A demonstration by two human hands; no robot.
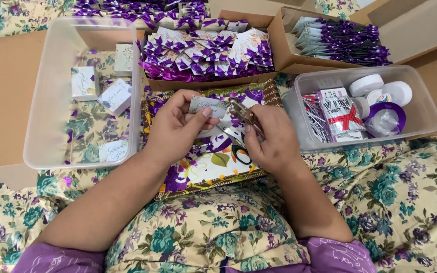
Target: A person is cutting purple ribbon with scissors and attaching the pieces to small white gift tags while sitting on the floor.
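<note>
My left hand pinches a small white printed card by its left end, held level above a colourful patterned tray on my lap. My right hand grips a small metal hole punch, its jaws at the card's right edge. Both hands meet over the tray, with purple ribbon scraps lying beneath them.
A clear plastic tub at left holds a few small cards and boxes. A cardboard box ahead is full of cards with purple bows. Another box at the back right holds more. A clear tub at right holds tape rolls, ribbon and wire ties.
</note>
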